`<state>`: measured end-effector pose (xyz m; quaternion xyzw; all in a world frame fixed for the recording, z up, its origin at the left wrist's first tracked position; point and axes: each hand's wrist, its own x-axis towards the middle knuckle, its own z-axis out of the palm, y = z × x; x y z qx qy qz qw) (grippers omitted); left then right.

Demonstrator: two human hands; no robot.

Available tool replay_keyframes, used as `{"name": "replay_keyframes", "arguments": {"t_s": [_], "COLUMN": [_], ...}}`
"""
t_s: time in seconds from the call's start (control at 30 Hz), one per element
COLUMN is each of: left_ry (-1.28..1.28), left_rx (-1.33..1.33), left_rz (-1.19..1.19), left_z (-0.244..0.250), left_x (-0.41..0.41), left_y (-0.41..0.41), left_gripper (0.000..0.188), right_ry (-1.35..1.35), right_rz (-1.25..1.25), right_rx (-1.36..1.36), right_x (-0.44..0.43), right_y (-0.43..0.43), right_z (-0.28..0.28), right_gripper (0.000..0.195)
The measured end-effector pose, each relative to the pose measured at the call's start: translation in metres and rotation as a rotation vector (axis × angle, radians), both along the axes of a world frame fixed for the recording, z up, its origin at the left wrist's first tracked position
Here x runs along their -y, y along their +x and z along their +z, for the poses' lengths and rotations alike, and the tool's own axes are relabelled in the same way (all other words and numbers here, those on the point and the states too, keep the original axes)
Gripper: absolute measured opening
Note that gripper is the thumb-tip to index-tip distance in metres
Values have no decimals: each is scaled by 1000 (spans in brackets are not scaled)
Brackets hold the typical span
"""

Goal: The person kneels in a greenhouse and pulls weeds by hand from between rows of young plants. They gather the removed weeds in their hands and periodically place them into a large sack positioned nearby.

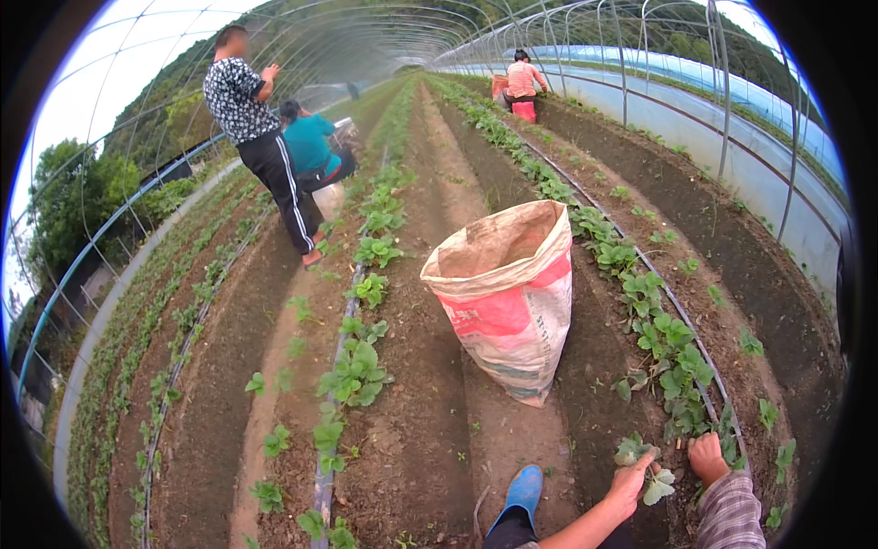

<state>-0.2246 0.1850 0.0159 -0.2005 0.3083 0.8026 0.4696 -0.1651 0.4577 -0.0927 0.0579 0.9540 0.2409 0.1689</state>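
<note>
My left hand (630,486) holds a few picked strawberry leaves (658,486), some pale side up, beside the right-hand planted row. Just to its right, my right hand (706,456) is curled into a fist low among the leaves of a strawberry plant (686,412); its fingertips are hidden. A checked sleeve (731,511) covers the right forearm. Ahead of me an open woven plastic sack (511,309) stands upright in the furrow, its rim rolled outward. Bare sack lining shows inside, but its bottom is out of sight.
A black drip hose (693,329) runs along the right row, another hose (336,412) along the left row. My blue boot (525,487) is in the furrow. One person (254,130) stands at left by a crouching person (312,147); another person (523,79) sits farther right. Metal hoops (726,103) arch overhead.
</note>
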Motion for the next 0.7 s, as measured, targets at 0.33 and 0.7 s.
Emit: {"name": "replay_keyframes", "arguments": {"t_s": [0.33,0.7], "left_ry": [-12,-27], "left_rx": [-3,-8], "left_rz": [-28,54], "left_z": [2,4], "left_x": [4,8], "left_y": [6,2], "left_gripper": [30,27], "right_ry": [148,48], "right_rz": [106,50], "right_rx": [-17,-15], "right_x": [7,21], "right_y": [-6,-10], "right_z": [17,23], "right_gripper": [23,16]}}
